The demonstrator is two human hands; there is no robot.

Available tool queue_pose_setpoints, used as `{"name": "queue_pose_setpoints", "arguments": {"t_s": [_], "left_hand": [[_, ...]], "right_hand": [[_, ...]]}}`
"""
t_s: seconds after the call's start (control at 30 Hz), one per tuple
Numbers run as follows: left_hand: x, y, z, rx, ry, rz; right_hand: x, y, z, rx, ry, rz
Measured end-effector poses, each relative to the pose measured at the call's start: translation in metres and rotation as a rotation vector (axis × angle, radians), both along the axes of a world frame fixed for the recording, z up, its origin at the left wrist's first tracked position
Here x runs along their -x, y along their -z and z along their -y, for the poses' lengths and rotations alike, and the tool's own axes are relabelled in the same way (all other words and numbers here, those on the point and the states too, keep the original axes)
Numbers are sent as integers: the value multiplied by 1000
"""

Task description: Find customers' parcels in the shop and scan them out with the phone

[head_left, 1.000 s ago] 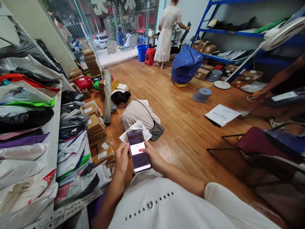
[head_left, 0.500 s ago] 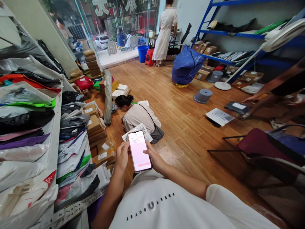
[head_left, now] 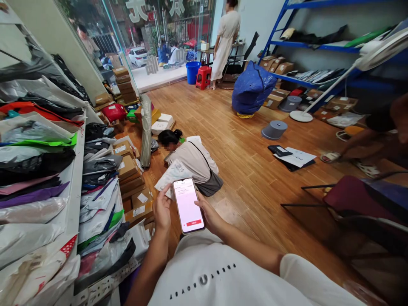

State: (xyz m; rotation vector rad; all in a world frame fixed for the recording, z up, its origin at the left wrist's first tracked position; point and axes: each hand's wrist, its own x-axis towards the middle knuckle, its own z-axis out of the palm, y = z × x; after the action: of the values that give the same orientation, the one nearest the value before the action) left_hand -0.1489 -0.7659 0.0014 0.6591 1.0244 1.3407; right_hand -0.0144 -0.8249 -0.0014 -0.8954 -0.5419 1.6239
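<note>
A smartphone (head_left: 188, 205) with a lit pale pink screen is upright in front of my chest. My left hand (head_left: 162, 211) grips its left edge and also pinches a white paper parcel (head_left: 172, 175) behind the phone. My right hand (head_left: 210, 214) is closed on the phone's right edge, thumb over the screen side. Beyond the phone a person (head_left: 188, 158) crouches on the wooden floor over parcels.
Shelves of plastic mail bags (head_left: 38, 170) and cardboard boxes (head_left: 129, 170) fill the left. A blue sack (head_left: 251, 87), grey tape rolls (head_left: 274, 128), parcels on the floor (head_left: 291, 156), a blue rack (head_left: 306, 46) and a red chair (head_left: 350, 197) stand right. Another person's arm (head_left: 366, 140) reaches in.
The phone screen went from a dark page to a pale pink one. The white parcel swung left behind the phone. The arm at right put a dark parcel down on the floor.
</note>
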Motion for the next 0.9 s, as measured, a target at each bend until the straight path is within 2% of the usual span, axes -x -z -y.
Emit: {"name": "queue_pose_setpoints", "arguments": {"t_s": [0.13, 0.23, 0.37, 0.6, 0.9], "left_hand": [[10, -2, -2, -141, -197, -9], [16, -4, -3, -207, -244, -49], [20, -7, -4, -272, -269, -165], [25, -5, -10, -281, -272, -218], [28, -3, -14, -290, -298, -94]], "right_hand": [[-2, -10, -6, 81, -25, -201], [-8, -11, -8, 147, -129, -366], [-10, -4, -8, 138, -257, -547], [7, 6, -4, 136, -280, -600], [15, 8, 6, 171, -168, -588]]}}
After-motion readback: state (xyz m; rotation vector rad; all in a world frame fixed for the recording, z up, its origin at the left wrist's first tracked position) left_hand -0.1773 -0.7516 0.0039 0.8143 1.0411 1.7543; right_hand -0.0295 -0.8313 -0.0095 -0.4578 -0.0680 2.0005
